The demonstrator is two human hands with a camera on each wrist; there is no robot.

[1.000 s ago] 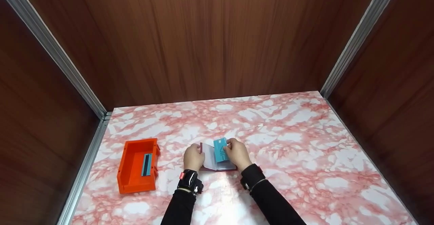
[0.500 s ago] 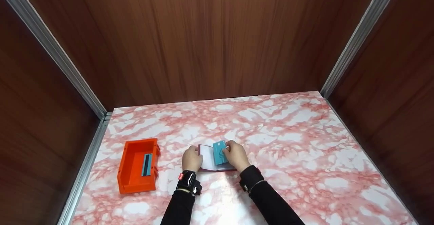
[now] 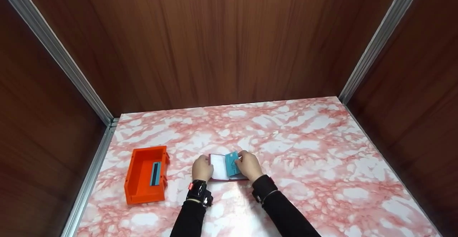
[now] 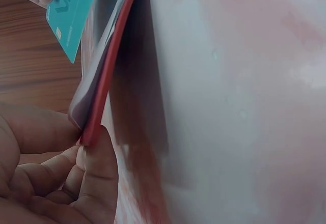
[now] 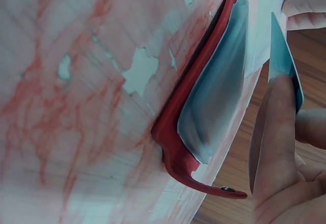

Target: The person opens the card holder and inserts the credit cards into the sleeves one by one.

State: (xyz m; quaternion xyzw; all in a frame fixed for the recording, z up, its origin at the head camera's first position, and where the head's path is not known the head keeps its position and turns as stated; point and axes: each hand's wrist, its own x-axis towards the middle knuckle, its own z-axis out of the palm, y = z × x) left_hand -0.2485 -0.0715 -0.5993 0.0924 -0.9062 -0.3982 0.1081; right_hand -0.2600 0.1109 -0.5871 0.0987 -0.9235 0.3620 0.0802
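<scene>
A red card holder (image 5: 170, 117) with clear plastic sleeves (image 5: 216, 91) lies spread open on the table, its snap strap (image 5: 209, 187) sticking out at the right. My left hand (image 3: 202, 168) pinches the left cover edge between thumb and fingers; the left wrist view shows that cover (image 4: 102, 91) lifted at an angle off the tabletop. In my right hand (image 3: 250, 166) a teal VIP card (image 3: 232, 162) is pinched by its right side. The card stands tilted over the holder's middle, its lower end close to the sleeves.
An orange open-front bin (image 3: 137, 174) stands on the left of the table, with a teal card with a dark stripe (image 3: 155, 173) inside it. Wood-grain panels (image 3: 222, 44) enclose the pink marbled table (image 3: 304, 144) at the back and sides.
The card has come down a little toward the holder with my right hand. My left hand has eased the left cover flatter and slightly outward. The bin has stayed put.
</scene>
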